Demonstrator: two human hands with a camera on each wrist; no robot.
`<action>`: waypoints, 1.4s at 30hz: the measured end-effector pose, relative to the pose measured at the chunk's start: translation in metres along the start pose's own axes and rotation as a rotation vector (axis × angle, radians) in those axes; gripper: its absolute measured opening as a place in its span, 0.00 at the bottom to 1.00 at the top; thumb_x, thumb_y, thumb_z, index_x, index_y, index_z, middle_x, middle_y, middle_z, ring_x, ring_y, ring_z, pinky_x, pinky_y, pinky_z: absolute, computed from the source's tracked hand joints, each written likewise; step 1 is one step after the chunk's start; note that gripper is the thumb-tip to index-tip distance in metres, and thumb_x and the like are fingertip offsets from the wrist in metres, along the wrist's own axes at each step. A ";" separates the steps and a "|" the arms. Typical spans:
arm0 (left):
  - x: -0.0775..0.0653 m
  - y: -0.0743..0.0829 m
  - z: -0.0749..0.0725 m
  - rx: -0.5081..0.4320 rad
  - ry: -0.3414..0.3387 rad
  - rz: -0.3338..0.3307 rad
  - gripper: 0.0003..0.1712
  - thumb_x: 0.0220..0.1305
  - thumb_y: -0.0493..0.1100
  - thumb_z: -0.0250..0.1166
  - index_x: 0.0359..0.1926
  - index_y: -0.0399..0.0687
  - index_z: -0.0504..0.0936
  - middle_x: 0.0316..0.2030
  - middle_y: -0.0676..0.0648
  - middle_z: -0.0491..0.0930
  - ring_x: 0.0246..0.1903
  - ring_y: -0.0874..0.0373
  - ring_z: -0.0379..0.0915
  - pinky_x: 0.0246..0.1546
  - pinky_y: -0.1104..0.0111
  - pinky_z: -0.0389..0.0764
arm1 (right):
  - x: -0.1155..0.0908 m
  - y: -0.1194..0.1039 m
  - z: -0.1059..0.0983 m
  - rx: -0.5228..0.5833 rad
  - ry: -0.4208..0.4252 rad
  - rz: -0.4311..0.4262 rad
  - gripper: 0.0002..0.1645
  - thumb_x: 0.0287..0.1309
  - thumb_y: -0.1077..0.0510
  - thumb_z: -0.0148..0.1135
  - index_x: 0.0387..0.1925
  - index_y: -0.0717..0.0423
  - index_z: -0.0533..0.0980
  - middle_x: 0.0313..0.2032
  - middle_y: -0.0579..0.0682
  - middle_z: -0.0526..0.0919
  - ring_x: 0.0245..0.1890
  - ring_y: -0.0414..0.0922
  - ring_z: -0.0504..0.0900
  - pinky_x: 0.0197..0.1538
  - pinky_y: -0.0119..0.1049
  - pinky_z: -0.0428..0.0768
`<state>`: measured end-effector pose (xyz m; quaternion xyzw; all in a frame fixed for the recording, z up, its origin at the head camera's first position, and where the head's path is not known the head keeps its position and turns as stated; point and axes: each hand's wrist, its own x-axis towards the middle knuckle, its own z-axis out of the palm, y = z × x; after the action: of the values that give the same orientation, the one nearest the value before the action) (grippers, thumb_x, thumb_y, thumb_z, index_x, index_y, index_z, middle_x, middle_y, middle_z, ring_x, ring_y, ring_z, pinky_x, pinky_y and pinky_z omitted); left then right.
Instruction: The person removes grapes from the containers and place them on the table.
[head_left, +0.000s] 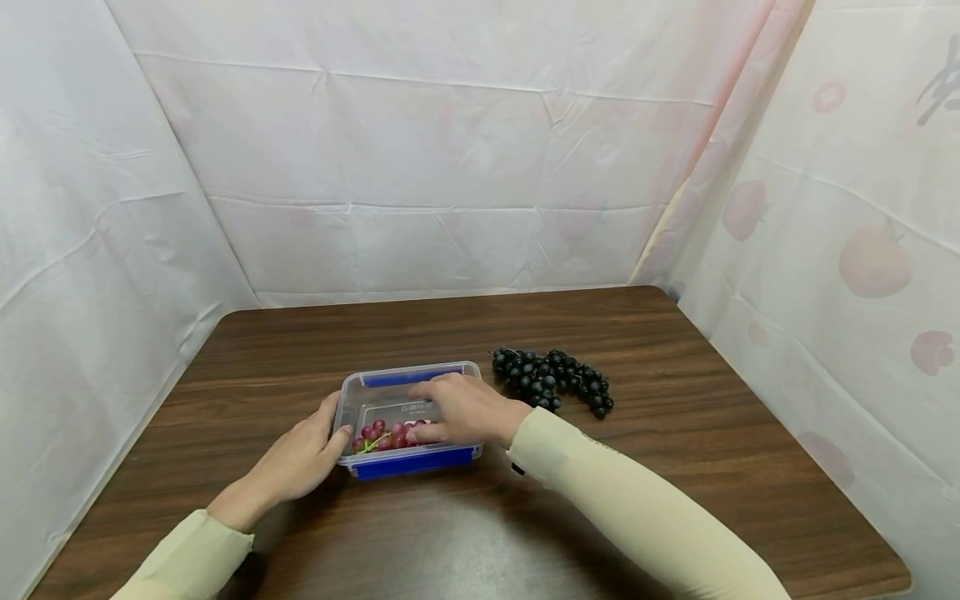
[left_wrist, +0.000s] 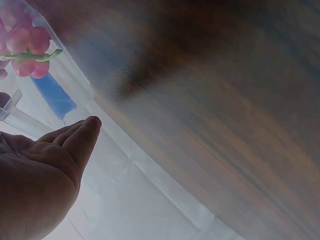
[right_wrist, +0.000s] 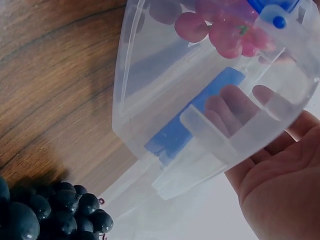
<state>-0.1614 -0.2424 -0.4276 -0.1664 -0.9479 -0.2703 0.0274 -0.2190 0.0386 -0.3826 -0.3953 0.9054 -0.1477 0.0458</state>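
Note:
A clear plastic food container (head_left: pixel 349 406) with blue clips sits without a lid on the table. A bunch of red grapes (head_left: pixel 382 437) on a green stem lies inside, along its near side. My left hand (head_left: pixel 303 454) holds the container's left side, thumb at the rim. Over the right half of the container is my right hand (head_left: pixel 468 408), its fingers reaching inside with the thumb near the grapes. Through the clear wall, the right wrist view shows these fingers (right_wrist: pixel 232 107) apart from the red grapes (right_wrist: pixel 227 35). Part of the bunch is hidden under the right hand.
Bunches of black grapes (head_left: pixel 528 377) lie on the brown wooden table (head_left: pixel 652 467), just right of the container and beyond the right wrist. White printed cloth (head_left: pixel 450 167) hangs along the table's back and both sides.

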 end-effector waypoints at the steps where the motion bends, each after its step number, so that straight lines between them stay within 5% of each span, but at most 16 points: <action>1: 0.000 0.000 0.000 0.001 0.000 0.000 0.33 0.79 0.45 0.53 0.78 0.40 0.55 0.52 0.43 0.82 0.47 0.53 0.79 0.49 0.47 0.79 | 0.001 0.000 0.000 -0.002 -0.002 -0.001 0.37 0.65 0.33 0.64 0.67 0.48 0.76 0.61 0.45 0.81 0.57 0.41 0.81 0.57 0.40 0.80; 15: 0.000 0.000 0.000 -0.006 -0.007 -0.009 0.34 0.79 0.45 0.53 0.78 0.41 0.54 0.54 0.41 0.81 0.48 0.52 0.80 0.50 0.46 0.79 | 0.011 -0.002 0.005 0.096 -0.063 -0.001 0.34 0.61 0.36 0.70 0.63 0.48 0.79 0.58 0.46 0.84 0.55 0.42 0.83 0.54 0.36 0.81; 42: 0.000 -0.002 0.001 -0.024 -0.010 0.004 0.33 0.80 0.45 0.53 0.78 0.40 0.54 0.53 0.41 0.81 0.47 0.52 0.80 0.49 0.46 0.79 | 0.033 -0.003 0.015 0.088 -0.153 -0.038 0.31 0.59 0.40 0.74 0.60 0.47 0.81 0.49 0.44 0.86 0.45 0.34 0.82 0.48 0.31 0.80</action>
<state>-0.1623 -0.2429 -0.4295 -0.1698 -0.9444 -0.2806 0.0213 -0.2368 0.0090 -0.3953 -0.4200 0.8844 -0.1574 0.1295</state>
